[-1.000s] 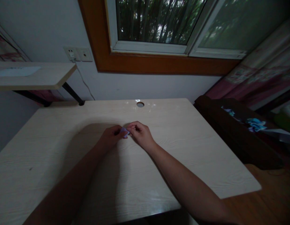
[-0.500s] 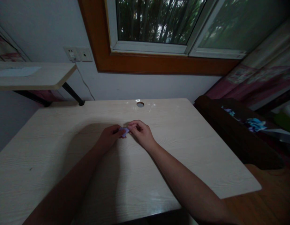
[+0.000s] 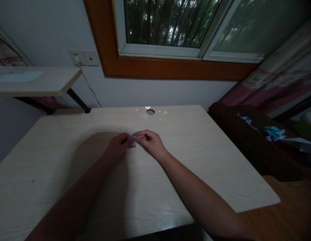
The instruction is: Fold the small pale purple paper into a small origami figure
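A small folded piece of pale purple paper (image 3: 133, 139) sits between my two hands, just above the light wooden desk (image 3: 70, 157). My left hand (image 3: 117, 146) pinches its left side with curled fingers. My right hand (image 3: 150, 143) pinches its right end between thumb and forefinger. Most of the paper is hidden by my fingers. Both forearms stretch across the desk from the near edge.
A round cable hole (image 3: 150, 111) lies at the desk's far edge under the window (image 3: 170, 30). A raised shelf (image 3: 37, 80) stands at the left with a wall socket (image 3: 83, 58) beside it. A dark wooden piece of furniture (image 3: 251, 140) with coloured scraps (image 3: 272, 132) stands at the right.
The paper has turned and been drawn slightly upward between my fingertips; it now shows as a thinner strip. Both hands stay in the same place on the desk.
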A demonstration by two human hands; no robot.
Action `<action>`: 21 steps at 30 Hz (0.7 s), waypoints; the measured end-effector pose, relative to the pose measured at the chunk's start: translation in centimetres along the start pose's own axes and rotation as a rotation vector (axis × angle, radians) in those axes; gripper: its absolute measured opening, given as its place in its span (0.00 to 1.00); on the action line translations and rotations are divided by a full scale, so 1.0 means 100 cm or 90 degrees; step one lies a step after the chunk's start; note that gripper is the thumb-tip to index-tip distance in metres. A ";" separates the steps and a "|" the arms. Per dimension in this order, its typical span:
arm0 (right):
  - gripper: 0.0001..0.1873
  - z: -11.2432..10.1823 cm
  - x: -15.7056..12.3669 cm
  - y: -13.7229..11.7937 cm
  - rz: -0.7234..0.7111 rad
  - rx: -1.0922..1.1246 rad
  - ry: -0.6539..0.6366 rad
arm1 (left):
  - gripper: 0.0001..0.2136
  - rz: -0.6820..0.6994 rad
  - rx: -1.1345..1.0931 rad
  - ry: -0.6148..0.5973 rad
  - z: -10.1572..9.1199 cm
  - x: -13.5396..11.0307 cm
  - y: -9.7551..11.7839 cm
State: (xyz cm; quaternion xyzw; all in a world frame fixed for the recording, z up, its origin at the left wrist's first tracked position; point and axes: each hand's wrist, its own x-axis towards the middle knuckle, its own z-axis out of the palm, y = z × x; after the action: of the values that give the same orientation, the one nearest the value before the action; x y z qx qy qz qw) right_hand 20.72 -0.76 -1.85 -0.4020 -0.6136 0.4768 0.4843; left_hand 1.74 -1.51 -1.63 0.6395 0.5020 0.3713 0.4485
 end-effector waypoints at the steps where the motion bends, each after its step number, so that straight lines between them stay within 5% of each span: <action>1: 0.10 0.000 0.000 0.001 0.000 0.002 -0.001 | 0.14 0.005 0.008 0.006 0.000 0.000 -0.001; 21: 0.12 0.000 0.000 0.005 -0.005 -0.026 0.051 | 0.13 0.011 -0.023 0.032 0.003 0.000 0.001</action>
State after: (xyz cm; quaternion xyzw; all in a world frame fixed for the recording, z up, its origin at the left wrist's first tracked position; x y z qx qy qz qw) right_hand 20.74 -0.69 -2.36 -0.4280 -0.6049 0.4460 0.5020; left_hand 2.04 -1.60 -1.65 0.6260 0.5007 0.4002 0.4443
